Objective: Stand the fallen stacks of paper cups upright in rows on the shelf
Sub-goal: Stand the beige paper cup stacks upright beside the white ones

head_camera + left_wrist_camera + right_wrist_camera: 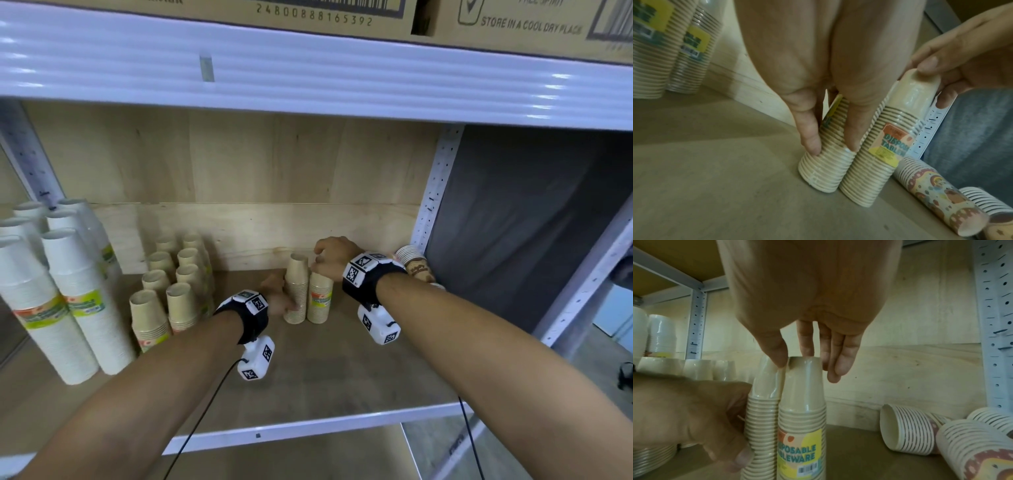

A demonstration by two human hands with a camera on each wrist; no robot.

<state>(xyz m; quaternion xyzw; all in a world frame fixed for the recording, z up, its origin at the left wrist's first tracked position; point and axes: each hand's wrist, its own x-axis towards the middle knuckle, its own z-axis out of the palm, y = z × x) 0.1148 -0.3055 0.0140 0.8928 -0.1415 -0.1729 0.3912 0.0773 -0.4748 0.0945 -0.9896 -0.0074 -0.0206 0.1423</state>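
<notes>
Two beige paper cup stacks stand upright side by side mid-shelf. My left hand [287, 304] [831, 147] [731, 451] grips the plain left stack [296, 291] [824, 168] [761, 421] low on its side, thumb and fingers curled round it. My right hand [320, 261] [931, 81] [805, 366] pinches the top of the labelled right stack [320, 301] [885, 146] [803, 418] from above. The two stacks touch. Patterned cup stacks [409, 255] [937, 194] [906, 431] lie fallen on their sides at the right, near the corner post.
Two rows of upright beige stacks [171, 291] stand left of my hands, with tall white stacks [61, 301] further left. The perforated post [431, 205] bounds the right side, the upper shelf beam [308, 75] hangs overhead. Bare shelf board [325, 377] lies in front.
</notes>
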